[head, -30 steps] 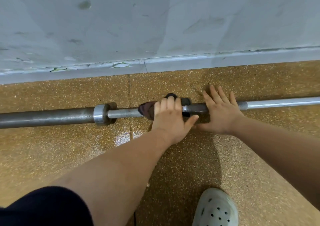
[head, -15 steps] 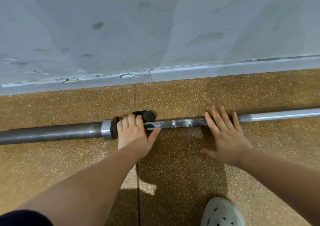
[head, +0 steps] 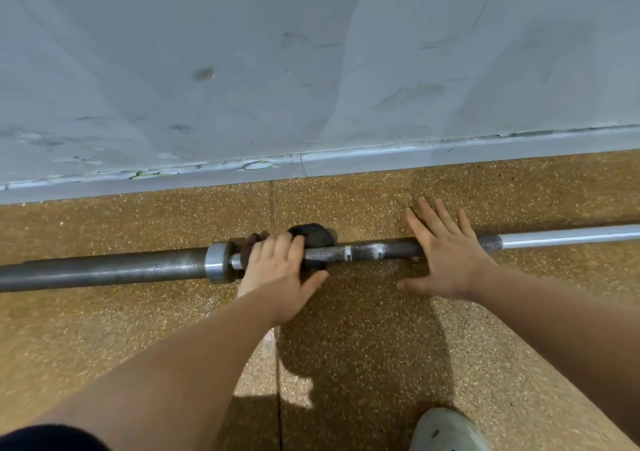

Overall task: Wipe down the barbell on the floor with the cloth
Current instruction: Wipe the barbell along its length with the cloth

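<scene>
Lying on the floor [head: 138, 329] near the wall [head: 311, 70], the bar [head: 104, 270] runs left to right. The left hand [head: 277, 270] curls round the dark cloth [head: 313, 236] on the bar, just beside the shiny ring [head: 216, 262]. The right hand [head: 446, 256] presses flat on the bar, fingers straight, apart from the left hand. A pale shoe [head: 446, 430] sits at the bottom

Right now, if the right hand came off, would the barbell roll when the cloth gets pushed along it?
Probably: the barbell is a round shaft lying on a glossy floor, no plates in view. The right hand presses flat on it, likely as a brake. It looks like solid steel, so probably stiff and heavy, slow to start rolling.
</scene>
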